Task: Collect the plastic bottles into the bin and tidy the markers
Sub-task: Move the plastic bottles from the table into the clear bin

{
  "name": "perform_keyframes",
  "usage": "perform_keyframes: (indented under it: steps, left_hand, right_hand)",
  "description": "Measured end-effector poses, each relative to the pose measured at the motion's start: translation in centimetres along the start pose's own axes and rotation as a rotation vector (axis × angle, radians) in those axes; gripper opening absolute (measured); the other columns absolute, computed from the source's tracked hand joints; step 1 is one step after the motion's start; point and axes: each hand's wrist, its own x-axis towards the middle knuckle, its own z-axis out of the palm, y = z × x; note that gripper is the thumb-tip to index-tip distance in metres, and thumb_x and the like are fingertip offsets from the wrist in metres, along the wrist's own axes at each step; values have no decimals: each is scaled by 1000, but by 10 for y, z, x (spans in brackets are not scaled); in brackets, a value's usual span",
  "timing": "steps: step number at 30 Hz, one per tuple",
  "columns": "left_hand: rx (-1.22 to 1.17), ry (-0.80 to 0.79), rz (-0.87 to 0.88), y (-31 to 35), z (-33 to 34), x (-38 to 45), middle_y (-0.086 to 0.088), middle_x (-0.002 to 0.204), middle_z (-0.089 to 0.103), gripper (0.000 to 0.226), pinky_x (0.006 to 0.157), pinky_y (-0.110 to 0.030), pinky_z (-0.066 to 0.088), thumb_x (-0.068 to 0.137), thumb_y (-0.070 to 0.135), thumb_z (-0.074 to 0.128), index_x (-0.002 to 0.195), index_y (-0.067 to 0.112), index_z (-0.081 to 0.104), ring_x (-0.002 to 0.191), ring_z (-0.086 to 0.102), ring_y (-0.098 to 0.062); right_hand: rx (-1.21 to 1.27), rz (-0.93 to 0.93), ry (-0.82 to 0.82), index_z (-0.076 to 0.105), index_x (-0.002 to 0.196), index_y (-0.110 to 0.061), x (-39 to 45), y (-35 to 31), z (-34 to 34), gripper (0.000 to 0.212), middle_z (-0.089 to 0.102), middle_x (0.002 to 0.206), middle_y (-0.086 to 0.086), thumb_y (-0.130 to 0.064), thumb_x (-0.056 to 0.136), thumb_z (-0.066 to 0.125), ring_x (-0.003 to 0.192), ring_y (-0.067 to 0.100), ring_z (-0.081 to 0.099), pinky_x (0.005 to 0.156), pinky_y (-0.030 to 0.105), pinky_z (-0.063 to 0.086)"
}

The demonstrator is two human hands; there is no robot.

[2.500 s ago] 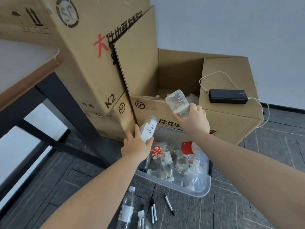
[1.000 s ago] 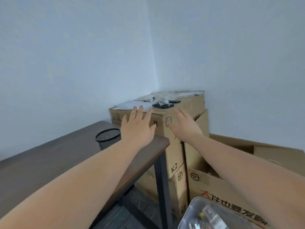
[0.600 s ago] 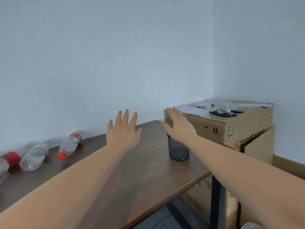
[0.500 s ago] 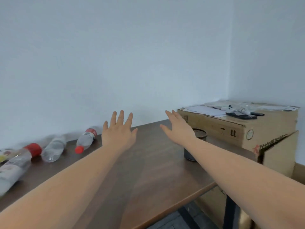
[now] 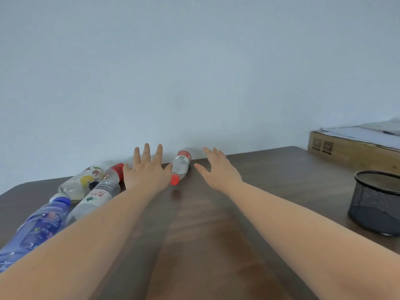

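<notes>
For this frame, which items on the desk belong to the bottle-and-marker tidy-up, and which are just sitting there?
Part of the job:
- red-capped bottle lying between the open hands
- blue bottle
- clear bottle with the white label
- bottle with the colourful label
- bottle with the red label
- mesh cup, probably for the markers

Just lying about:
- cardboard box
- papers on it

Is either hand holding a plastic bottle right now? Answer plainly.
No: the left hand and right hand are both open and empty, either side of the clear red-capped plastic bottle lying on the table.
</notes>
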Motion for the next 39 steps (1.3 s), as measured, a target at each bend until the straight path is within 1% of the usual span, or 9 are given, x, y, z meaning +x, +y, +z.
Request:
perform_keyframes:
  steps: [6,13,18,22,30,33,35,37,39]
  left_hand:
    - [35,1,-40,-33,11,39,3,161,-9,64,116,-50,10,97,55,23,151,35,-5,147,-12,-23]
    - [60,2,-60,-52,25,81,1,161,-9,66,116,-51,9,96,56,22,151,34,-6,147,-11,-26]
    - [73,-24,-68,-56,35,97,0,161,-12,69,116,-52,8,95,59,23,151,35,-8,146,-13,-29]
    - [67,-41,-81,-54,44,104,0,160,-16,73,115,-53,9,93,63,26,150,36,-11,146,-14,-33]
    - [19,-207,-36,-54,77,108,-5,160,-14,98,116,-49,14,78,80,39,151,34,-9,147,-10,-29]
    - [59,-346,-16,-52,88,105,-9,159,-1,90,109,-46,32,81,66,54,151,30,10,142,15,-35]
    - [90,-394,-36,-49,89,101,-11,154,9,71,92,-42,44,84,36,60,144,28,24,127,35,-39]
    - [59,-360,-44,-45,84,99,-13,143,26,54,80,-39,46,81,18,54,131,23,36,114,46,-39]
    - [-17,-278,-30,-39,77,97,-12,134,35,42,77,-39,45,80,21,53,121,21,44,108,49,-38]
  right_hand:
    - [112,28,-11,15,149,-32,61,-31,59,66,26,153,8,-59,93,37,140,31,22,108,51,32]
    - [67,167,-116,3,150,-32,116,-55,98,85,18,150,18,-64,85,49,129,45,36,103,50,38]
    - [98,258,-209,12,147,-20,134,-48,107,77,40,136,21,-27,83,55,117,37,48,87,37,45]
    - [156,333,-81,22,143,-22,131,-31,101,71,43,128,17,-34,81,56,109,37,51,81,34,43]
    - [167,222,217,21,146,-30,117,-6,87,73,38,124,12,-32,82,57,107,35,48,84,38,47]
    - [168,206,247,22,145,-30,113,-1,80,73,38,123,11,-30,82,57,107,35,48,81,37,46]
    - [171,212,247,21,146,-31,111,1,75,74,38,123,11,-30,82,56,108,35,48,82,37,45]
    - [175,213,252,21,146,-32,107,3,66,74,38,124,10,-30,82,57,108,35,48,82,37,45]
    - [176,207,278,20,146,-32,103,5,52,74,38,123,11,-30,82,57,107,35,49,83,38,45]
